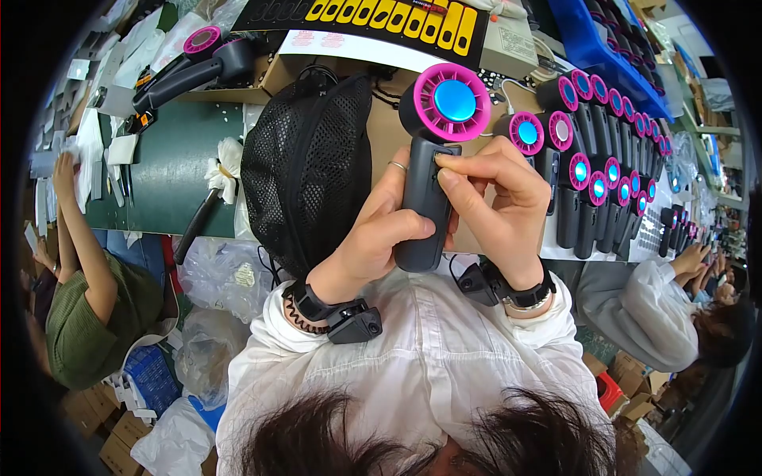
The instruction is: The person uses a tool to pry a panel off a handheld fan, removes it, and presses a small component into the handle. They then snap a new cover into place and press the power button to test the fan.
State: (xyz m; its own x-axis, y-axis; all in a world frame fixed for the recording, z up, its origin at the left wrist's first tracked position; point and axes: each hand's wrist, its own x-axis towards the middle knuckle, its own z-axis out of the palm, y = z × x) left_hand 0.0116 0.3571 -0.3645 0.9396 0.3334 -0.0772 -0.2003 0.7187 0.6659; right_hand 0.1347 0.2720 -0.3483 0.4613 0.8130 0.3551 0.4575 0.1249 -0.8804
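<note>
We hold one handheld fan (423, 202) upright in front of us, its grey handle above our shirt and its magenta ring tilted toward us. Our left hand (367, 244) is curled firmly around the handle, thumb across the front. Our right hand (506, 194) has thumb and forefinger almost meeting at the handle's upper end; whether a small part is pinched between them, we cannot tell. To the right, more than fifteen standing fans (589, 216) overlap too much for an exact count. Left of our fan we see one black mesh bag (309, 170) on the bench (178, 178). About ten yellow stickers (399, 20) top one white card (373, 54), its red print too small to read.
</note>
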